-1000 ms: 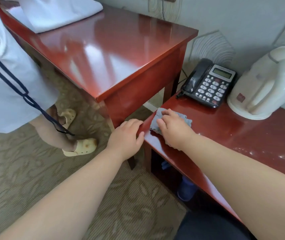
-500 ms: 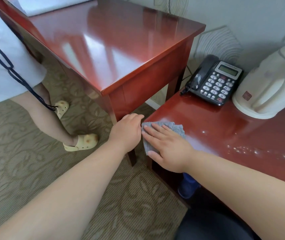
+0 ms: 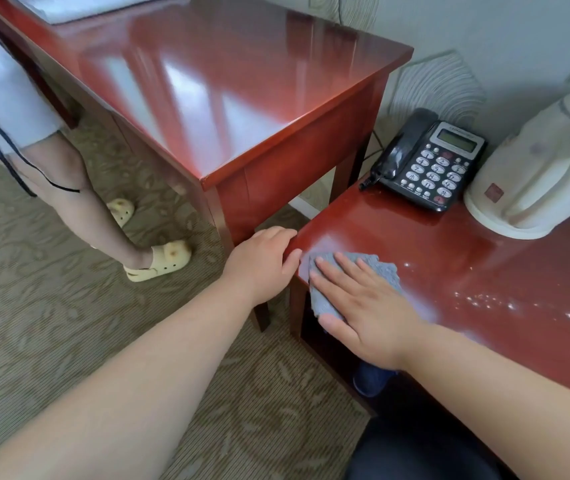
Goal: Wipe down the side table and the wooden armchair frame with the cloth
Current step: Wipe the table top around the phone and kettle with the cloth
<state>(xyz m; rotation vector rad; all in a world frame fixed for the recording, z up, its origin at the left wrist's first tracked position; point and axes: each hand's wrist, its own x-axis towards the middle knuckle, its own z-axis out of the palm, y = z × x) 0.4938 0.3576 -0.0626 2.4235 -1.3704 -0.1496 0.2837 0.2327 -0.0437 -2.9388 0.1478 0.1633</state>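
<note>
A low red-brown side table (image 3: 484,271) fills the right of the view. A grey cloth (image 3: 380,268) lies at its near left corner, partly draped over the front edge. My right hand (image 3: 363,306) presses flat on the cloth with straight fingers. My left hand (image 3: 262,265) grips the table's left corner edge, fingers curled round it. Wet streaks and drops glisten on the top to the right of the cloth. No armchair frame is in view.
A black telephone (image 3: 429,164) and a white electric kettle (image 3: 536,168) stand at the back of the side table. A taller glossy red desk (image 3: 228,84) stands close on the left. Another person's legs in yellow sandals (image 3: 158,261) stand on the patterned carpet.
My right hand has slid the cloth from near the telephone toward the front left corner and flattened on it. My left hand has stayed on the corner.
</note>
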